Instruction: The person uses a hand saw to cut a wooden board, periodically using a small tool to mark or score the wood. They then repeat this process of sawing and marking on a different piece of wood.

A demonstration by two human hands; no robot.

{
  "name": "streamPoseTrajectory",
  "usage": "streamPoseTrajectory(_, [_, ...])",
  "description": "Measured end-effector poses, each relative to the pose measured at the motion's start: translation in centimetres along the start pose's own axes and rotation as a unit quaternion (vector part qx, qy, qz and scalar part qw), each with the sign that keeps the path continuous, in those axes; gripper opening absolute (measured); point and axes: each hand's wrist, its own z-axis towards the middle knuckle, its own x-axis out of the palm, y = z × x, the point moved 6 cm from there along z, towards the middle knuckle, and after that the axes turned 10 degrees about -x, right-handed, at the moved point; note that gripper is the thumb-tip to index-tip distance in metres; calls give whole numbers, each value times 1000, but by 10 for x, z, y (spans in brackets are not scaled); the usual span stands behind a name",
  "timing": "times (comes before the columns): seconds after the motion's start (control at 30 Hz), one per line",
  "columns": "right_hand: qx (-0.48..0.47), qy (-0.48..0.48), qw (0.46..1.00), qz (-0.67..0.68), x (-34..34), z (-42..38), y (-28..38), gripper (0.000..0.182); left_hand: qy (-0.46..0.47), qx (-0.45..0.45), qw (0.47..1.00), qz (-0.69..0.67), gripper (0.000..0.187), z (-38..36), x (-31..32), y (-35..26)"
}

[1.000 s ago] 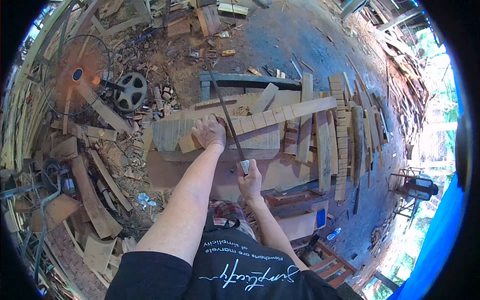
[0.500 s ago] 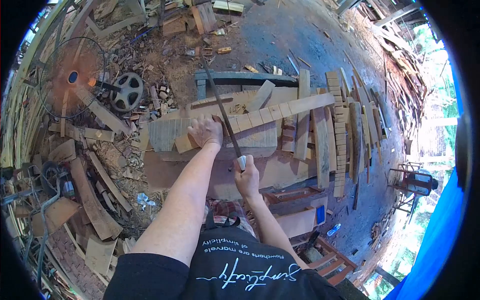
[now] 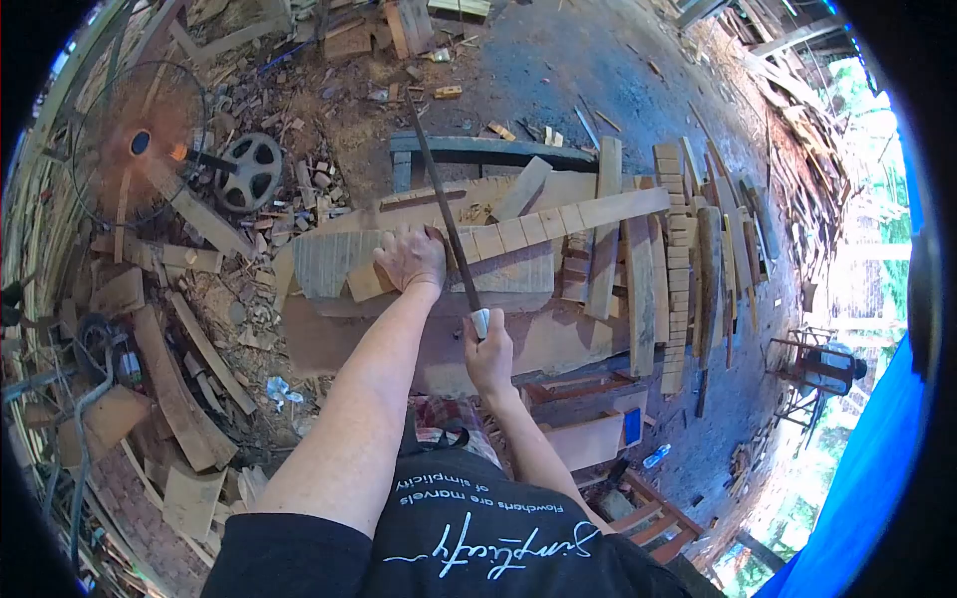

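Crosscutting of a wooden strip (image 3: 528, 229), head view. The strip lies aslant over a thick grained block (image 3: 324, 264), a row of cuts marking it to the picture's right of the blade. My right hand (image 3: 488, 351) is the driving grip, its fingers curled firmly round the pale handle of a long, narrow saw (image 3: 439, 189); the blade crosses the strip just beside my left hand (image 3: 411, 257). That hand bears down on the strip, but I cannot tell whether its grip closes on anything beneath. I judge the step to be a sawing stroke; the depth of the present cut is hidden from me. The next move calls for an even stroke along the blade's line, the strip held steady and the left fingers clear.
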Motion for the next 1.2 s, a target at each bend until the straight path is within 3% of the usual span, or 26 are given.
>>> streamPoseTrajectory(0.07, [-6, -6, 1000, 18, -10, -7, 2, 21, -13, 4, 1000, 5, 21, -1, -5, -3])
streamPoseTrajectory(0.2, [21, 0, 1000, -12, -51, -121, -22, 17, -4, 5, 1000, 6, 20, -3, -9, -2])
streamPoseTrajectory(0.3, [67, 48, 996, -32, -59, -131, -18, 19, -11, 8, 1000, 4, 20, -2, -7, -1])
streamPoseTrajectory(0.47, [15, 18, 1000, -11, -4, 0, -4, 19, -19, 7, 1000, 4, 20, -2, 1, 1])
streamPoseTrajectory(0.57, [3, 6, 1000, -7, -6, -10, 2, 18, -17, 11, 1000, 7, 21, -1, -3, -2])
streamPoseTrajectory(0.67, [15, 6, 1000, -4, -37, -90, -12, 23, -6, 7, 1000, 9, 20, -2, -5, -2])
streamPoseTrajectory(0.73, [100, 35, 994, -9, -56, -135, -19, 25, -2, 3, 1000, 9, 20, -1, -5, -1])
streamPoseTrajectory(0.83, [40, 22, 999, 23, -49, -107, -20, 25, -7, 8, 1000, -7, 20, -2, -5, -2])
streamPoseTrajectory(0.93, [16, 27, 999, 12, -11, -19, -16, 20, -13, 7, 1000, -4, 20, -1, -1, 0])
streamPoseTrajectory(1.03, [16, 18, 1000, -14, 1, 0, -2, 19, -15, 13, 1000, -4, 21, 2, 0, -1])
streamPoseTrajectory(1.13, [-21, 2, 999, -32, -27, -71, -18, 18, -11, 4, 1000, -1, 21, -2, -5, -3])
streamPoseTrajectory(1.2, [70, 14, 997, 2, -49, -134, -34, 13, -11, 2, 1000, -10, 22, -2, -7, -2])
